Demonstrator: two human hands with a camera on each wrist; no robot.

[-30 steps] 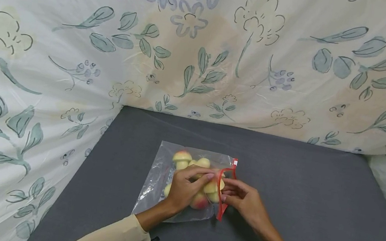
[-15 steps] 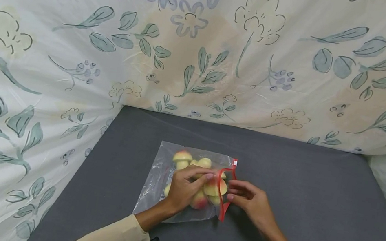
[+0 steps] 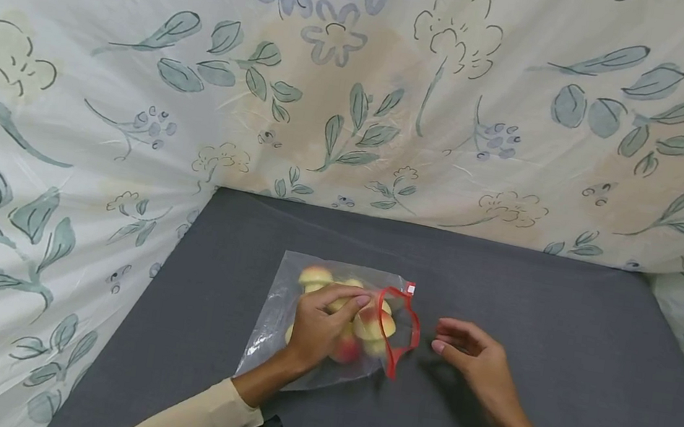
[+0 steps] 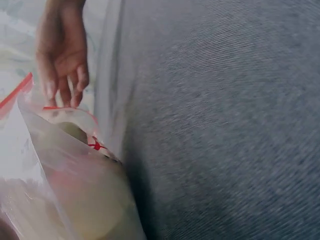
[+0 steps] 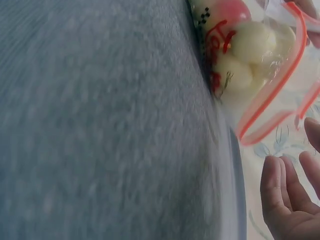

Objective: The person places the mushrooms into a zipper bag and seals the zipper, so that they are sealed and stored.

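A clear zip bag (image 3: 271, 324) with a red zip edge lies on the grey surface, its mouth facing right and gaping. Inside are several pale yellow mushroom-shaped pieces (image 3: 315, 275) with reddish tops. My left hand (image 3: 316, 328) pinches the bag's upper film near the mouth, between thumb and fingers. Just right of the mouth, my right hand (image 3: 484, 361) is held apart from the bag, fingers loosely bent and holding nothing. The right wrist view shows this hand's fingers (image 5: 272, 187) below the red zip strip (image 5: 280, 75), with red printing on the bag.
A dark grey cloth (image 3: 549, 330) covers the table around the bag. Behind and to the left hangs a white curtain (image 3: 358, 99) printed with flowers and leaves.
My right hand has drawn away from the bag's mouth to the right. The red mouth now gapes wider. My left hand keeps its pinch, having shifted slightly left and up.
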